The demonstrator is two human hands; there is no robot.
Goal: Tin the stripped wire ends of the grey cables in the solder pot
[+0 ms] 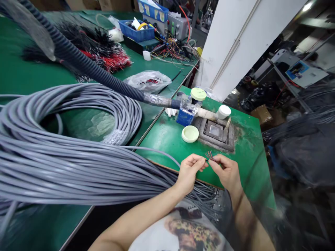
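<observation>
My left hand [191, 170] and my right hand [227, 171] meet over the front of the green board. Between them, thin coloured wires [210, 155] fan upward, and a short dark piece bridges the fingertips. My right hand is closed in a pinch on the wires at their base. The fingers of my left hand are pinched on the dark piece, which looks like a wire end. A grey cable [159, 152] runs from the left toward my left hand. Below my wrists hang several more grey cable ends [206, 193].
Big grey cable coils [78, 167] fill the left table. A ribbed hose [110, 78] reaches over to a square metal pot [216, 131]. Around the pot stand a pale green lid [190, 134], a white jar [223, 111] and a blue box [185, 116]. A white pillar [222, 42] rises behind.
</observation>
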